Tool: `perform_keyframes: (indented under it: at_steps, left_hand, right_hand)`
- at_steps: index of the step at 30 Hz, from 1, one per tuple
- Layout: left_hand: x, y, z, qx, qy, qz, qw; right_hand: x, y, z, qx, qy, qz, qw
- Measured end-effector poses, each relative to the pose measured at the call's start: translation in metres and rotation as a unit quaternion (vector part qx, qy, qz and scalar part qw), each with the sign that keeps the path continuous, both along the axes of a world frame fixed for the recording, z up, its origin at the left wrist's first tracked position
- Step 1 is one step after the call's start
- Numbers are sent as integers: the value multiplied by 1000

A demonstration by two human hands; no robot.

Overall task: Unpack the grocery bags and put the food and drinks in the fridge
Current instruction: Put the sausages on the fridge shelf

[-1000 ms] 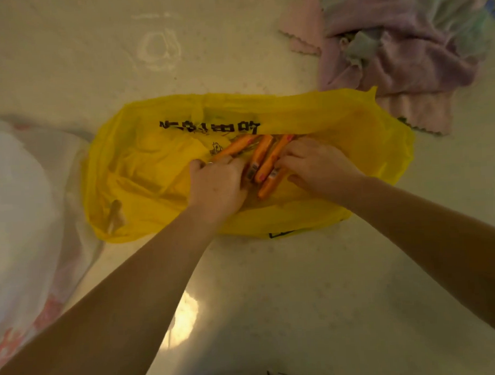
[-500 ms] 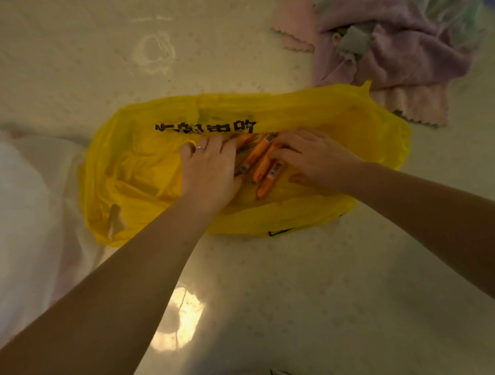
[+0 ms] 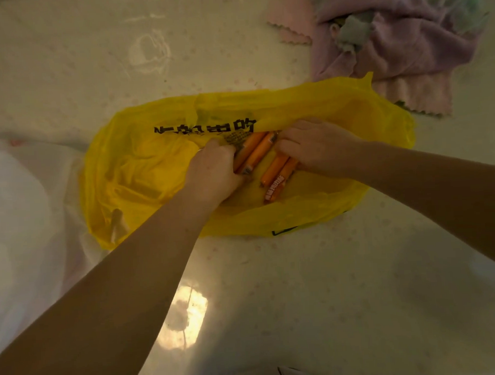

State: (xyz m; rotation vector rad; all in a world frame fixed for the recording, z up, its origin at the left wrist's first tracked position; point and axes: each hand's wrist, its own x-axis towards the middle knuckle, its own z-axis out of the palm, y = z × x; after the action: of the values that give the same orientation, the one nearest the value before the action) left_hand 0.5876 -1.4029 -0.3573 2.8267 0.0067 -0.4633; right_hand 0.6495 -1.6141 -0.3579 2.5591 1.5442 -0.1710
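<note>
A yellow plastic bag (image 3: 143, 169) with black printed characters lies flat on the pale table, its mouth spread wide. Inside lie several orange wrapped sausage sticks (image 3: 277, 177). My left hand (image 3: 211, 172) has its fingers curled round two of the sticks at their lower left ends. My right hand (image 3: 315, 147) rests over the upper ends of the other sticks, fingers bent around them; what its fingertips do is hidden.
A heap of pink and purple cloths (image 3: 390, 39) lies at the back right, touching the bag's edge. A white plastic bag (image 3: 18, 225) bulges at the left. The glossy table (image 3: 302, 298) stretches in front of the yellow bag.
My left hand went from lying flat on the sticks to curling round two of them. The sticks have split into two groups, one under each hand.
</note>
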Motion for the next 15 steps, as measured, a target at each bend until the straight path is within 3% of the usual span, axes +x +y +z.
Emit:
perform_keyframes:
  at_steps: [11,15]
  left_hand:
    - [-5,-4,4,-15,21,7,1000]
    - [-6,-4,7,-27,42,22,999]
  right_hand:
    - [-9,-3,14,-29,58,-39,997]
    - [-12,-6,15,-99,82,-76,989]
